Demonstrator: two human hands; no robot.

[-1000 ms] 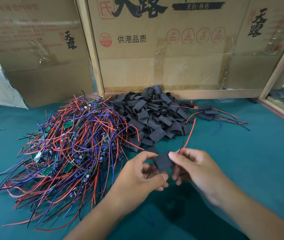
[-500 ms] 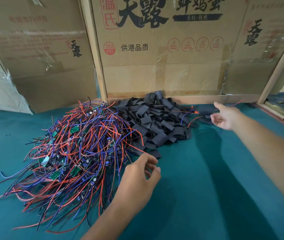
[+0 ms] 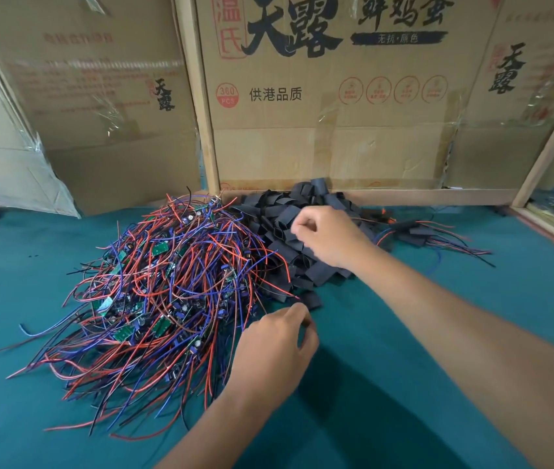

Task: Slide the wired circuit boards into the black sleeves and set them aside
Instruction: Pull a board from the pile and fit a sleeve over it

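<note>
The right hand [image 3: 331, 238] reaches over the sleeves [image 3: 289, 231] heaped at the back of the desk [image 3: 471, 299], fingers curled — whether it pinches one I cannot tell. The left hand [image 3: 274, 346] hovers by the near edge of the boards [image 3: 160, 286], a tangle of red and blue wires, fingers loosely curled, holding nothing visible. Sleeved boards [image 3: 417, 233] lie to the right.

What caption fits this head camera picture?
Right hand reaches onto the pile of black sleeves; left hand hovers beside the tangle of wired circuit boards.
</note>
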